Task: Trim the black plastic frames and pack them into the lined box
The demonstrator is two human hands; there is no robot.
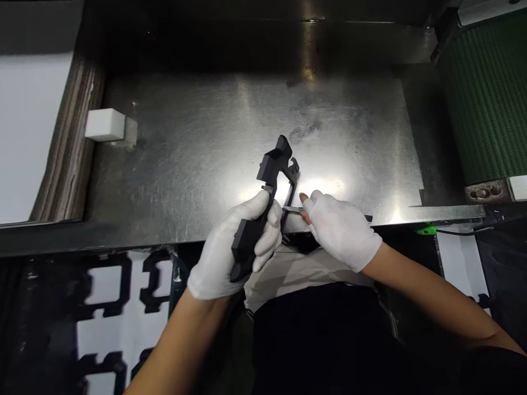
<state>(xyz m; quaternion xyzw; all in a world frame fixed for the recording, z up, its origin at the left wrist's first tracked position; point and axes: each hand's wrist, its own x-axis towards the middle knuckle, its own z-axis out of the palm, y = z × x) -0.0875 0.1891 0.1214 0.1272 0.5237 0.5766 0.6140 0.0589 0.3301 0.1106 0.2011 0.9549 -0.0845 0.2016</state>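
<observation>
Gripping a black frame point(270, 169), my left fingers point(267, 237) curl closed round it; my right fingers point(305, 198) pinch a slim tool point(292, 209) beside it.

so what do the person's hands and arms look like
The left hand and right hand wear plain white gloves that stop at the wrist; the right glove leaves some fingertips bare. The forearms are uncovered; the right sleeve is dark

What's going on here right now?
A person's gloved left hand grips a black frame above the near edge of a steel table. The gloved right hand holds a thin metal tool up to it; contact is hard to tell. More black parts lie at lower left.
</observation>
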